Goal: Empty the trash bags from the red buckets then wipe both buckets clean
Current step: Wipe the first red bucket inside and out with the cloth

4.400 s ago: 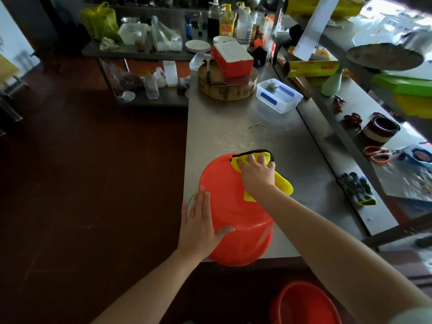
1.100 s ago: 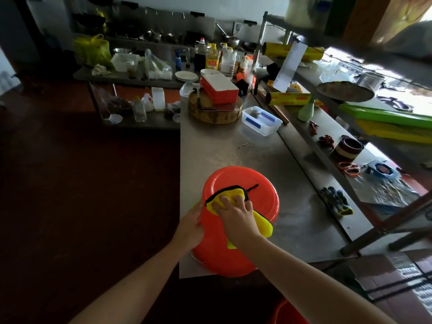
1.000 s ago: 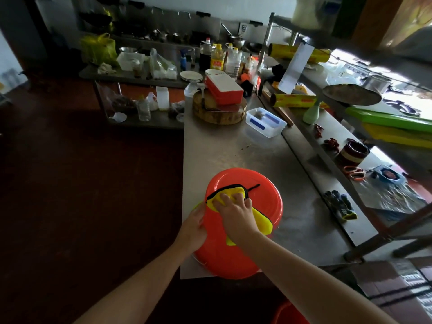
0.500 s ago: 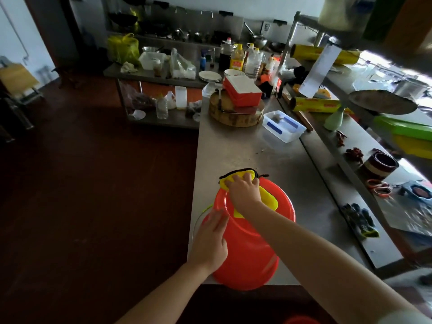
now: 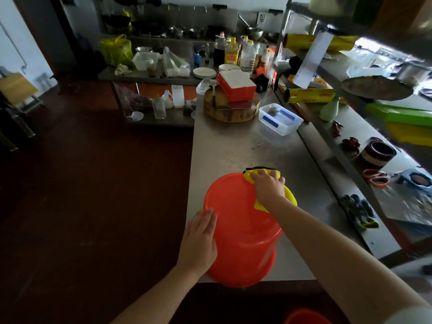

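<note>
A red bucket (image 5: pixel 240 228) stands upside down at the near edge of the steel table (image 5: pixel 229 148). My left hand (image 5: pixel 199 242) lies flat against the bucket's left side, fingers straight. My right hand (image 5: pixel 267 185) presses a yellow cloth with black trim (image 5: pixel 289 197) onto the far right edge of the bucket's upturned base. The cloth hangs partly over that edge. The rim of a second red bucket (image 5: pixel 306 318) shows on the floor at the bottom of the frame.
Farther along the table are a clear plastic container (image 5: pixel 280 119) and a round wooden chopping block (image 5: pixel 231 108) with a red box on it. A lower shelf on the right carries dark gloves (image 5: pixel 358 210), a bowl and scissors. Dark red floor lies to the left.
My right hand has slid the cloth from the middle of the bucket's base to its far right edge. The left hand stays on the bucket's left side.
</note>
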